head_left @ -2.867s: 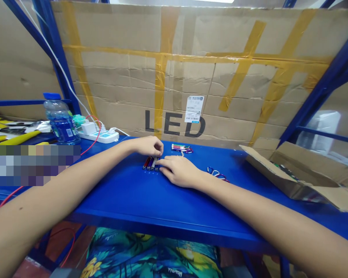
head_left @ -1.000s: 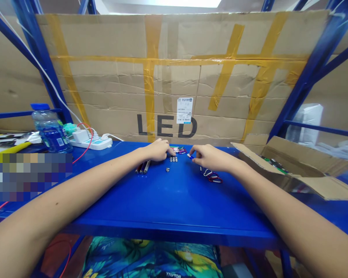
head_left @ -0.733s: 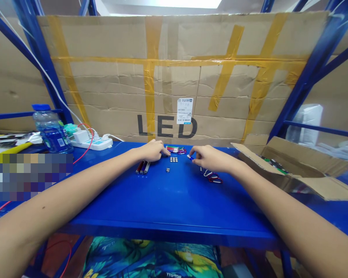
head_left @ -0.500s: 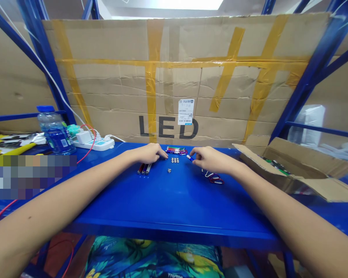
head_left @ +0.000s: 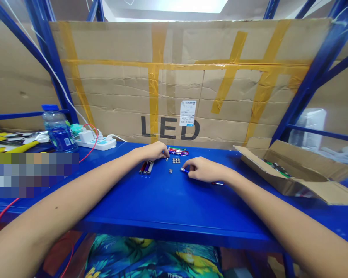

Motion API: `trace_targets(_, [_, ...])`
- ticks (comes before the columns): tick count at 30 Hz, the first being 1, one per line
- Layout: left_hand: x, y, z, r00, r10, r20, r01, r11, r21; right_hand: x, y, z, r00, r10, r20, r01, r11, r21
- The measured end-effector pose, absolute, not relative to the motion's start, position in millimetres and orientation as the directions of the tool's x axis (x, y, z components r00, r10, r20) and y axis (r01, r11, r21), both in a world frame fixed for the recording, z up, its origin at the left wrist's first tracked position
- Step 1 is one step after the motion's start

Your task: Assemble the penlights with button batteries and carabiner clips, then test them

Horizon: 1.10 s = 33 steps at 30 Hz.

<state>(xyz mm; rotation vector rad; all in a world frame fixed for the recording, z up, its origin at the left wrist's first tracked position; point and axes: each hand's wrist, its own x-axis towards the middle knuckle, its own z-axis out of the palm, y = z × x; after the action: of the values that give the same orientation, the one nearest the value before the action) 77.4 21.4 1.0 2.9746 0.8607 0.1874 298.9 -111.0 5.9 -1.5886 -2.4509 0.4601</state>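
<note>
My left hand (head_left: 157,151) is at the back of the blue table, thumb and fingertips pinched at a small silver button cell (head_left: 167,158). Several more button cells (head_left: 176,160) lie in a neat group just right of it, and another small stack (head_left: 170,171) sits nearer to me. In my right hand (head_left: 203,169) is a small blue flashlight tube (head_left: 184,170), its silver end pointing left. Red, purple and silver tubes (head_left: 146,167) lie side by side below my left wrist. Behind the cells is a bundle of coloured tubes with carabiners (head_left: 178,151).
A red carabiner (head_left: 218,183) shows partly from under my right wrist. An open cardboard box (head_left: 290,185) stands on the right. At the left are a power strip (head_left: 100,143), a blue-capped bottle (head_left: 59,131) and a red cable (head_left: 5,211). Upright cardboard (head_left: 118,92) closes off the back.
My right hand has come nearer and left with the blue tube, covering most of the carabiners. My left fingers have curled in, and a button cell now shows at their tips.
</note>
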Motion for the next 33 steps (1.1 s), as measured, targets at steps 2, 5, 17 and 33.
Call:
trace_targets(2, [78, 21, 2, 0.824, 0.559, 0.095, 0.556, -0.829, 0.059, 296, -114, 7, -0.419, 0.907, -0.03, 0.872, 0.393, -0.29])
trace_targets(5, [77, 18, 3, 0.776, 0.628, 0.068, 0.627, -0.778, 0.03, 293, -117, 6, -0.439, 0.898, -0.003, 0.876, 0.427, -0.225])
trace_targets(17, [78, -14, 13, 0.689, 0.56, 0.46, 0.572, -0.81, 0.129, 300, -107, 1, -0.388, 0.9, 0.198, 0.778, 0.435, -0.453])
trace_targets(33, [99, -62, 10, 0.727, 0.279, 0.627, 0.25, -0.959, 0.136, 300, -101, -2, -0.397, 0.846, 0.357, 0.642, 0.533, -0.551])
